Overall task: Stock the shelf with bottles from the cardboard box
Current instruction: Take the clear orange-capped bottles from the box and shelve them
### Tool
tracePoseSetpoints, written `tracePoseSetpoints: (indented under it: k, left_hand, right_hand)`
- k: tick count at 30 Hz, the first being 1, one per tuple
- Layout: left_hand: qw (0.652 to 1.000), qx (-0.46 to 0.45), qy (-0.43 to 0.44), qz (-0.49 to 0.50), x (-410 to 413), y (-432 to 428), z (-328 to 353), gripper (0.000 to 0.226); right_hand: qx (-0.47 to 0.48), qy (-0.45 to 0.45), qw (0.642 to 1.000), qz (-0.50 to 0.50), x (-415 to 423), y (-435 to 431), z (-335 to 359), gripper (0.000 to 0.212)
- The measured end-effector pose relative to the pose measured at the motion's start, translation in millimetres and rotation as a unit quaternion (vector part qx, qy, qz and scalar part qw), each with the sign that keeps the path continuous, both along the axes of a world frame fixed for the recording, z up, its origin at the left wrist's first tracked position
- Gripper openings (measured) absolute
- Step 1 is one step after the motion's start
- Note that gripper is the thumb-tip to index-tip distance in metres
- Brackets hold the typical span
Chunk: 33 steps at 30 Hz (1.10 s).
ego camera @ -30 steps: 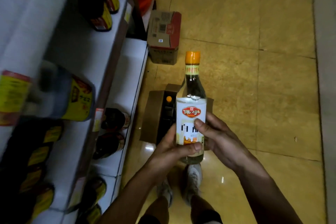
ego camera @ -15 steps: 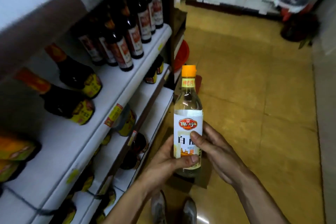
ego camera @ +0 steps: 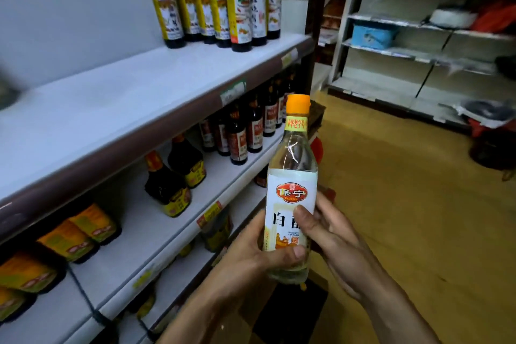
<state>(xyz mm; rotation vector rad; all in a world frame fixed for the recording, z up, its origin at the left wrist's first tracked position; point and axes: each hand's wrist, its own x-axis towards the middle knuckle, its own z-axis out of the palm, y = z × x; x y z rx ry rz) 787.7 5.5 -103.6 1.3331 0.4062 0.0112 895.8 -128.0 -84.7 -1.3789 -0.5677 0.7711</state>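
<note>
The shelf [ego camera: 125, 98] lies up and left of the grip; swinging in low could knock glass on its front edge, or topple the dark bottles [ego camera: 217, 0] there. The vinegar bottle [ego camera: 291, 176] is held upright in mid-air, long axis vertical, orange cap [ego camera: 298, 103] topmost, left hand [ego camera: 251, 257] wrapping its base and right hand [ego camera: 332, 234] clasping its side.

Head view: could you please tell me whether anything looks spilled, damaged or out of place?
Nothing stands out. The clear bottle, gripped by the left hand and right hand, is capped with its label intact. The dark bottles on the top shelf stand in a row; no spill shows.
</note>
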Motion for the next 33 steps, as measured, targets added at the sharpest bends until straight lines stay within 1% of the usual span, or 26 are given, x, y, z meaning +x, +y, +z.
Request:
tracePoseSetpoints:
  k: [3,5,11,13,16,21,27,33]
  left_hand:
    - [0.999,0.026,-0.022,0.03,-3,5,18,0.068]
    - [0.997,0.04,-0.039,0.044,-6,11,28,0.065]
    - [0.991,0.073,-0.075,0.087,-17,42,59,0.061]
    - [0.989,0.074,-0.081,0.1,-22,55,67,0.061]
    - [0.985,0.091,-0.087,0.116,-35,81,80,0.063]
    - [0.979,0.11,-0.103,0.134,-53,125,98,0.057]
    - [0.969,0.144,-0.102,0.173,-81,180,117,0.06]
    - [0.959,0.144,-0.112,0.217,-97,210,128,0.052]
  right_hand:
    - [0.013,-0.019,0.999,0.023,1,8,16,0.046]
    - [0.025,-0.028,0.999,0.035,0,17,27,0.05]
    - [0.054,-0.068,0.994,0.067,-2,57,58,0.049]
    - [0.064,-0.076,0.992,0.08,-5,73,68,0.047]
    - [0.081,-0.08,0.989,0.098,-13,103,81,0.053]
    - [0.093,-0.107,0.983,0.115,-29,150,100,0.043]
    - [0.114,-0.137,0.973,0.146,-51,212,117,0.039]
    - [0.133,-0.135,0.967,0.17,-63,255,129,0.045]
